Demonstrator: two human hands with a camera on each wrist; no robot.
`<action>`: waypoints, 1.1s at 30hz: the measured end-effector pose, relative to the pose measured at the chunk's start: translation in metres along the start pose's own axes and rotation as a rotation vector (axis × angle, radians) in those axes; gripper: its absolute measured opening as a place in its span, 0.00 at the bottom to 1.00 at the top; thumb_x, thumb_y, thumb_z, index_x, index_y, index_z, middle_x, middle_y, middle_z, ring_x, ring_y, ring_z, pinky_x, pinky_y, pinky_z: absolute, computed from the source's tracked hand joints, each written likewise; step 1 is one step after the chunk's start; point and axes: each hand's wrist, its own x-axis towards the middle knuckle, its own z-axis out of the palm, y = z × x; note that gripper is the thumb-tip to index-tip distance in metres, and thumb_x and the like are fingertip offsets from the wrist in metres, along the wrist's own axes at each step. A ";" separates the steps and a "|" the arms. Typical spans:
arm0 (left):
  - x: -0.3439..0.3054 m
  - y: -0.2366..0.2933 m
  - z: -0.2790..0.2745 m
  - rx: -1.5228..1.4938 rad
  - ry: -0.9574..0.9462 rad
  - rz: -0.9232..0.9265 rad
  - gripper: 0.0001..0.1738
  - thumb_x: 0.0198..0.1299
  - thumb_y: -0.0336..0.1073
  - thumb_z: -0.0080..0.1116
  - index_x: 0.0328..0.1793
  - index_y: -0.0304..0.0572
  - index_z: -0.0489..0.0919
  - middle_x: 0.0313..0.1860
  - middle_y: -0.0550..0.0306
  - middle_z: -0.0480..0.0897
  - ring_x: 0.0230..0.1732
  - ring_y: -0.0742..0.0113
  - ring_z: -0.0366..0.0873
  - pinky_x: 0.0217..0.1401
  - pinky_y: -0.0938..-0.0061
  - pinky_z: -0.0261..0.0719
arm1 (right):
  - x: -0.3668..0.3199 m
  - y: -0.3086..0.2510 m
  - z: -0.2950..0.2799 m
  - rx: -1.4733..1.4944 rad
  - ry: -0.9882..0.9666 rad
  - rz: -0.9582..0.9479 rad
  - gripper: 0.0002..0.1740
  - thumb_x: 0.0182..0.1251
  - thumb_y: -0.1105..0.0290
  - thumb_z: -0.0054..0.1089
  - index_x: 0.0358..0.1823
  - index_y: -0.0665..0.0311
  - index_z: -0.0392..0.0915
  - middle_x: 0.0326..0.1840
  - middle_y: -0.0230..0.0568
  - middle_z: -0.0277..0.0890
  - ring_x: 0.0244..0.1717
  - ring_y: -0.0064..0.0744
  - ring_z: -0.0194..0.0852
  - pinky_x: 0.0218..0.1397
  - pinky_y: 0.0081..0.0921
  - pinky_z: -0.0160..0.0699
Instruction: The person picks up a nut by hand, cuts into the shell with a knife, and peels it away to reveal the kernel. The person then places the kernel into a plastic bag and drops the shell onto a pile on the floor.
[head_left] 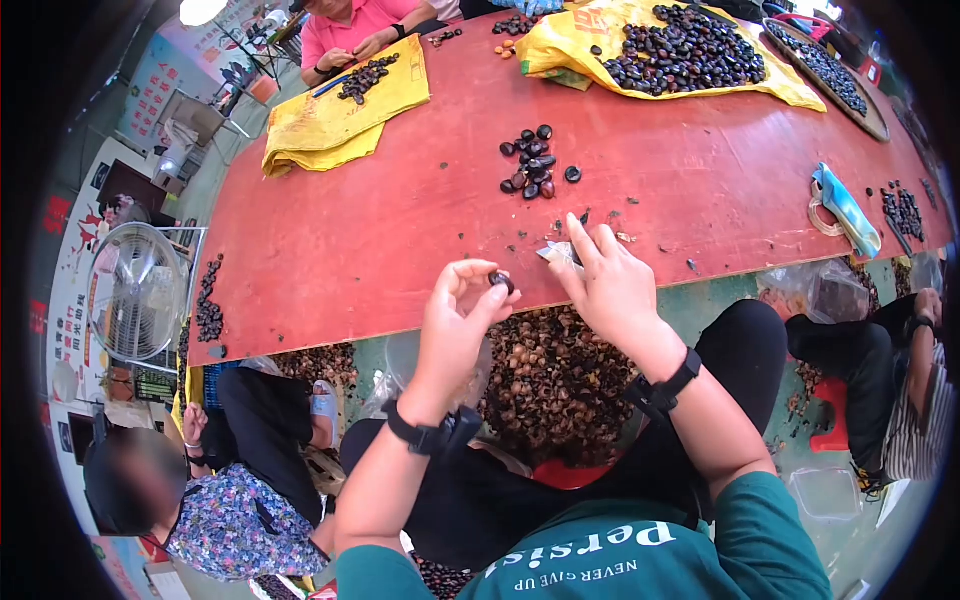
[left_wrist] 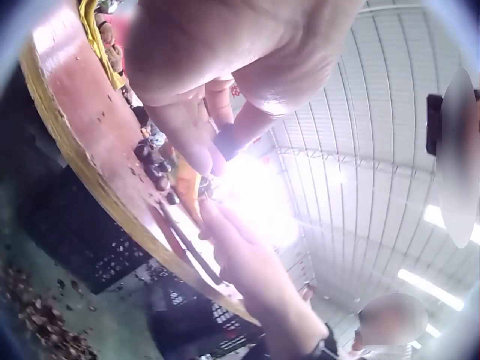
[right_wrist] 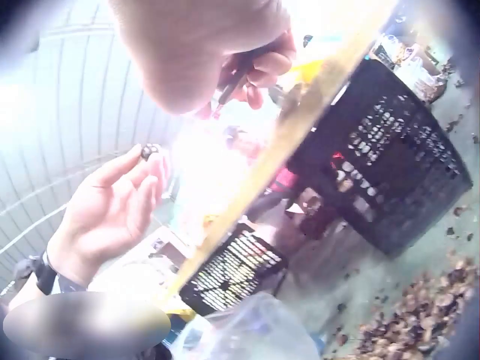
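My left hand [head_left: 462, 325] pinches a dark, glossy nut [head_left: 502, 283] between thumb and fingertips above the table's near edge; the right wrist view shows that nut [right_wrist: 150, 152] too. To its right is my right hand [head_left: 612, 290], low over the table, with a pale, shiny piece [head_left: 562, 252] by its thumb. In the right wrist view the fingers of this hand [right_wrist: 217, 60] curl round a thin dark tool [right_wrist: 240, 75]. The hands are apart. Beyond them on the red table [head_left: 400, 230] lies a small pile of dark nuts [head_left: 530, 165].
Yellow sacks [head_left: 350, 110] lie at the far side, one under a large heap of nuts [head_left: 685, 50]. A blue packet [head_left: 848, 212] and tape roll [head_left: 822, 215] are at the right. Brown shells [head_left: 555, 380] fill the space below the near edge. Other people sit around.
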 end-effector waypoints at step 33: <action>-0.050 -0.028 0.007 0.403 0.204 0.537 0.17 0.58 0.22 0.71 0.51 0.37 0.79 0.50 0.49 0.83 0.47 0.65 0.85 0.48 0.72 0.88 | -0.053 -0.059 -0.016 1.169 -0.325 0.204 0.20 0.78 0.79 0.49 0.68 0.64 0.76 0.59 0.45 0.82 0.61 0.33 0.79 0.65 0.30 0.76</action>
